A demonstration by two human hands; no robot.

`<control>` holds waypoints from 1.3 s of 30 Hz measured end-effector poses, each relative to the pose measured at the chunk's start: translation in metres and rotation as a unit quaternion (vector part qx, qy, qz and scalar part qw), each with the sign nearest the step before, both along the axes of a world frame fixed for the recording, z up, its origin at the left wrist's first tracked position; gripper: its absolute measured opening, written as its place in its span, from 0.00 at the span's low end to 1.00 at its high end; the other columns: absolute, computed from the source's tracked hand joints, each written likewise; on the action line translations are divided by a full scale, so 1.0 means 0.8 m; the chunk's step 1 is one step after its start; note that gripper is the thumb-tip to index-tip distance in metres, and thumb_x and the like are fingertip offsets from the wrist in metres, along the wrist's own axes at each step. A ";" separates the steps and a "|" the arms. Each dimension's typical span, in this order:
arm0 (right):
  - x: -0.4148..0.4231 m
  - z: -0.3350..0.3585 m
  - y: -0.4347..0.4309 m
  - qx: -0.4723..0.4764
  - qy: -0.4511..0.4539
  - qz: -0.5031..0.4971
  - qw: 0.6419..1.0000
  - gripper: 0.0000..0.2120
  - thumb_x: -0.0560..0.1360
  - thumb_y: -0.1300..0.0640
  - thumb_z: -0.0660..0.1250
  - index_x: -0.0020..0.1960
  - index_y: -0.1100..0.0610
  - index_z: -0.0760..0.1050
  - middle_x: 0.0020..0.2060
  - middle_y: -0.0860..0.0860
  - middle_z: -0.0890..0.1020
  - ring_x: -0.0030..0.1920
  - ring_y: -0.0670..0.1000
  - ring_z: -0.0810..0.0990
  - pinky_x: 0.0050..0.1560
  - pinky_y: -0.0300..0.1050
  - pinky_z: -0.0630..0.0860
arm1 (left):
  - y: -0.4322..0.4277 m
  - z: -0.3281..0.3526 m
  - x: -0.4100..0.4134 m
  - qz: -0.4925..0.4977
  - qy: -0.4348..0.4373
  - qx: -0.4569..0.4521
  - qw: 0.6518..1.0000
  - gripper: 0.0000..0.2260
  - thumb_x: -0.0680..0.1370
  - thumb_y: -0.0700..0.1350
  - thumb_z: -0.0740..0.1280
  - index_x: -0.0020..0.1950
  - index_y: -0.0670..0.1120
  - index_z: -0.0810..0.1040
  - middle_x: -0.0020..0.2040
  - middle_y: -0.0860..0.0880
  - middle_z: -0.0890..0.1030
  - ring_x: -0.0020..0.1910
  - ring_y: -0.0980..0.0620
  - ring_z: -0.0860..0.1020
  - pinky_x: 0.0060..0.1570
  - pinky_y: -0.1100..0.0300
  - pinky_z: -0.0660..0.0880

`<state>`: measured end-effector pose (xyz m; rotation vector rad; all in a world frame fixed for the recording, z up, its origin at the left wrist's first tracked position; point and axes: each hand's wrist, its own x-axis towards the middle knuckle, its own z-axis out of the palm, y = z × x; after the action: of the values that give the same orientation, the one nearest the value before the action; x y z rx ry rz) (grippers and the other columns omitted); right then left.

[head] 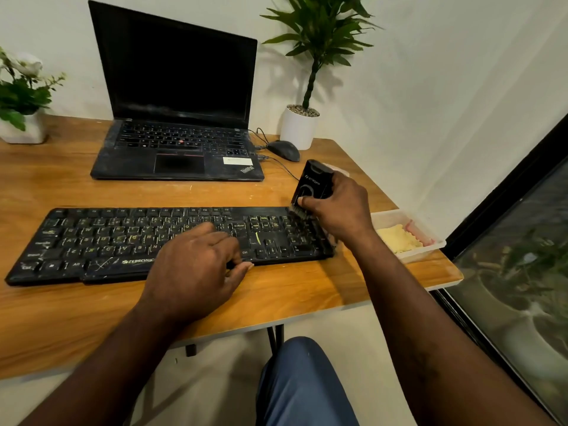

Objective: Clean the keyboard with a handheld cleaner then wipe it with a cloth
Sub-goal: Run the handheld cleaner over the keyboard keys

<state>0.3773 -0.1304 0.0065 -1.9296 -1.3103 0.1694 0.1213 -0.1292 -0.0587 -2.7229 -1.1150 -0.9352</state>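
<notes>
Head view, all places taken from the keyboard.

- Keyboard (123,241): black, dusty, lying flat on the wooden table (92,318) near its front edge.
- Left hand (196,265): palm down on the keys right of centre, fingers loosely spread and resting on the keys, thumb at the front edge. It grips nothing.
- Right hand (341,210): over the far right end, fingers and thumb wrapped round the black handheld cleaner (313,182).
- The cleaner stands tilted, with its brush end down on the back row of the number pad.
- Just right of the keyboard: a clear tray (430,250) holding a yellow cloth (396,239).
- Behind it: an open laptop (178,118) with a dark screen.
- Behind its right end: a mouse (284,150) and a potted plant (298,127).
</notes>
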 end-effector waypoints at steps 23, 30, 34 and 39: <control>-0.006 -0.004 -0.046 -0.056 -0.007 0.089 0.994 0.29 0.69 0.51 0.81 0.68 0.51 0.77 0.57 0.46 0.84 0.53 0.44 0.82 0.51 0.39 0.81 | -0.002 0.001 0.000 0.002 -0.002 0.001 1.000 0.10 0.73 0.57 0.76 0.39 0.54 0.78 0.35 0.56 0.77 0.37 0.56 0.68 0.34 0.60 0.63; -0.004 -0.012 -0.061 -0.012 0.003 0.006 1.000 0.28 0.71 0.52 0.80 0.69 0.52 0.76 0.59 0.47 0.84 0.51 0.42 0.80 0.45 0.32 0.78 | -0.003 0.001 0.000 0.005 -0.004 0.005 1.000 0.11 0.72 0.56 0.77 0.39 0.54 0.79 0.34 0.56 0.76 0.37 0.56 0.67 0.34 0.60 0.63; -0.027 -0.015 -0.074 -0.029 0.021 0.050 0.998 0.26 0.70 0.51 0.80 0.66 0.49 0.77 0.55 0.42 0.84 0.52 0.42 0.82 0.52 0.41 0.82 | -0.003 0.001 0.000 0.004 -0.003 0.009 1.000 0.10 0.72 0.56 0.77 0.39 0.53 0.79 0.35 0.56 0.77 0.37 0.56 0.68 0.34 0.60 0.62; -0.010 -0.011 -0.081 -0.001 -0.024 -0.049 0.999 0.28 0.71 0.52 0.80 0.68 0.52 0.76 0.57 0.47 0.85 0.53 0.47 0.83 0.51 0.42 0.82 | -0.004 0.002 0.000 0.004 -0.010 0.008 1.000 0.11 0.71 0.55 0.78 0.38 0.53 0.79 0.34 0.56 0.77 0.37 0.56 0.67 0.34 0.60 0.61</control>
<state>0.3693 -0.1952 -0.0019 -2.0051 -1.2444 0.0766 0.1213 -0.1321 -0.0569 -2.7008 -1.1154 -0.9676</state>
